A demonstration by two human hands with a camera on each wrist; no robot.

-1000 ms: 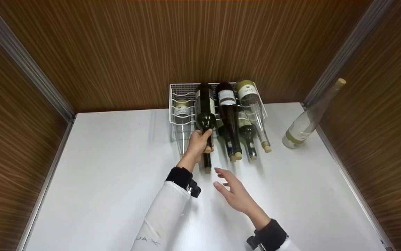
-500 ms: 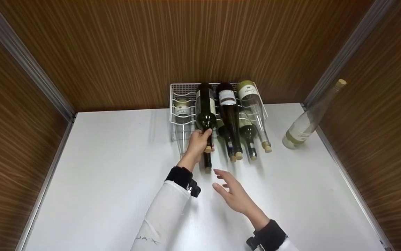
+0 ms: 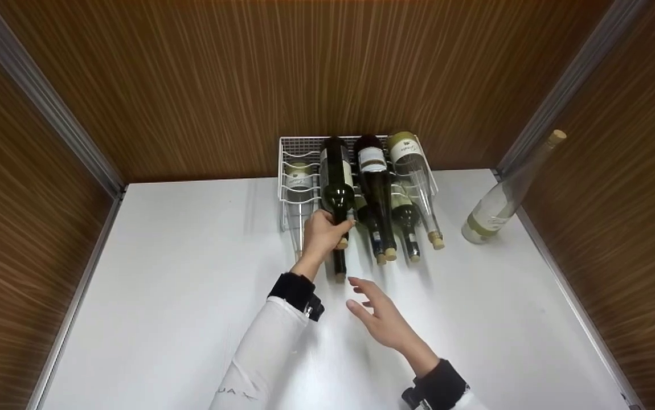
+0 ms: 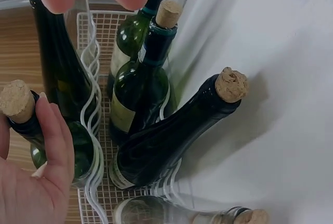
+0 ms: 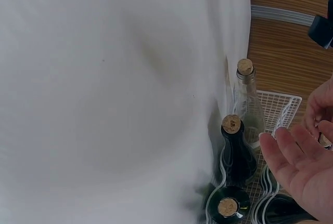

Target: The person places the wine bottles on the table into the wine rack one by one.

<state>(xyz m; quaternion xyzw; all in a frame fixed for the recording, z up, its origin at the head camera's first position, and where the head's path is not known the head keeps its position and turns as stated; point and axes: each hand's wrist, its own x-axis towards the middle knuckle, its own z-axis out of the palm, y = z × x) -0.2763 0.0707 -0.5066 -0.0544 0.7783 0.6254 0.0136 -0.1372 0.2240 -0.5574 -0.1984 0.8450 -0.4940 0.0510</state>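
My left hand [image 3: 323, 232] grips the neck of a dark green wine bottle [image 3: 335, 176] that lies on the upper tier of a white wire rack [image 3: 290, 149]. In the left wrist view my thumb [image 4: 55, 136] lies along that neck beside its cork [image 4: 15, 102]. My right hand [image 3: 374, 312] hovers open over the white tabletop [image 3: 179, 285], just in front of the bottle necks; its palm [image 5: 301, 166] faces the rack. Several other corked bottles lie in the rack, among them a dark one [image 3: 374, 182] and a clear one [image 3: 413, 171].
A clear corked bottle [image 3: 498, 199] stands alone at the right, near the metal corner trim. Wood-grain walls [image 3: 327, 74] close in the back and both sides. The rack sits against the back wall, with bottle necks sticking out toward me.
My left hand has shifted slightly up the bottle neck toward the shoulder. My right hand has drifted a little left and toward me.
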